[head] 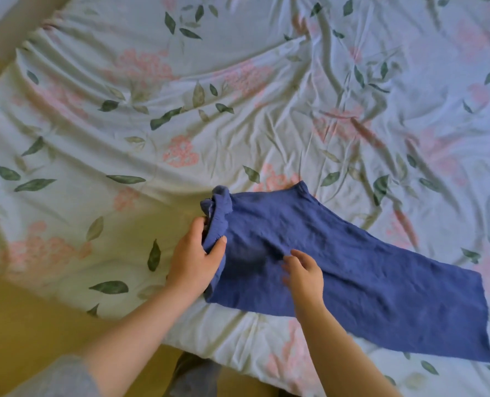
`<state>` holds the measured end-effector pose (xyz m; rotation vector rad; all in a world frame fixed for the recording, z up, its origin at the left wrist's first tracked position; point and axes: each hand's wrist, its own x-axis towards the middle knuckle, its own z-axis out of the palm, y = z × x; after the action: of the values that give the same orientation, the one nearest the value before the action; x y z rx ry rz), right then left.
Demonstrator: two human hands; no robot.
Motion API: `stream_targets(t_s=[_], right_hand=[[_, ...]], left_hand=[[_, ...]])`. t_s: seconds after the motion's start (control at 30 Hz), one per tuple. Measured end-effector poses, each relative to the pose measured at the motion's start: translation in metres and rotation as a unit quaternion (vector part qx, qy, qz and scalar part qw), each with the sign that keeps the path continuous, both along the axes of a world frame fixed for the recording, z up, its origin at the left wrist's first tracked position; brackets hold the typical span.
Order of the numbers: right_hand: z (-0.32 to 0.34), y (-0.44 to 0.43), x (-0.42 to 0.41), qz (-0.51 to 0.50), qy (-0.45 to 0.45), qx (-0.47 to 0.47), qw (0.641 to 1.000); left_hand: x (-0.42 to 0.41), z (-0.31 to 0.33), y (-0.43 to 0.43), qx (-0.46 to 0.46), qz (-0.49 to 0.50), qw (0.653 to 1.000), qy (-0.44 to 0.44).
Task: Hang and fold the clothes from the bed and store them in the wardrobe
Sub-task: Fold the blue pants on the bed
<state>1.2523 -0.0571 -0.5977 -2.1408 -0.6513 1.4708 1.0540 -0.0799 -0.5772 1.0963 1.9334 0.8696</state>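
Yellow-brown floor (23,310) far left, grey sleeve (63,376) at the bottom corner. Step in hand: folding, wardrobe not in view, nothing hung or stored in this shot.

Left hand (195,259) grips the bunched waistband (219,213) of the blue trousers (367,270). Thumb lies on top of the cloth, fingers curl round under the gathered edge. Firm hold, fabric wadded in the palm.

Right hand (305,277) sits just beside it on the seat area. Fingers loosely bent, tips touching the cloth, no fold pinched that I can see; slight blur there.

Trousers lie flat on the near edge of the bed, apparently leg on leg, running from the waistband at left out to the hem (479,319) at right. Long tapering strip, straight-cut hem, ruched elastic-looking top. Cloth looks thin, matte, finely crinkled, limp; likely to drape and slide rather than hold a crease.

Underneath, floral bedsheet (152,110): pale, smooth, pink blossoms and green leaves, pulled into long wrinkles.

Next move, as I judge it: flatten the bunched waistband, then bring one end over the other, hem to waist. Calls for both hands on corners and a smoothing pass, since the sheet below is rumpled and may drag.
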Motion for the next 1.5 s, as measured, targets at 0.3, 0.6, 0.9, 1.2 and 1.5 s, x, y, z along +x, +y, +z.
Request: stream_targets(t_s=[0.3,0.6,0.9,1.2,1.5], right_hand=[[0.022,-0.016,0.105,-0.076,0.009,0.023,0.997],[0.031,-0.043,0.223,-0.159,0.004,0.028,0.987],[0.019,-0.061,0.318,-0.219,0.013,0.010,0.976],[-0.008,-0.060,0.358,-0.189,0.027,-0.023,0.981],[-0.026,-0.033,0.339,-0.046,-0.026,-0.007,0.999]], left_hand=[[0.108,0.020,0.021,0.035,-0.077,0.996,-0.014],[0.233,0.023,0.022,0.034,-0.174,0.984,-0.034],[0.341,0.005,0.023,-0.022,-0.217,0.976,-0.028],[0.378,-0.046,0.015,-0.175,-0.322,0.929,0.054],[0.361,-0.052,0.010,-0.130,-0.308,0.941,0.056]])
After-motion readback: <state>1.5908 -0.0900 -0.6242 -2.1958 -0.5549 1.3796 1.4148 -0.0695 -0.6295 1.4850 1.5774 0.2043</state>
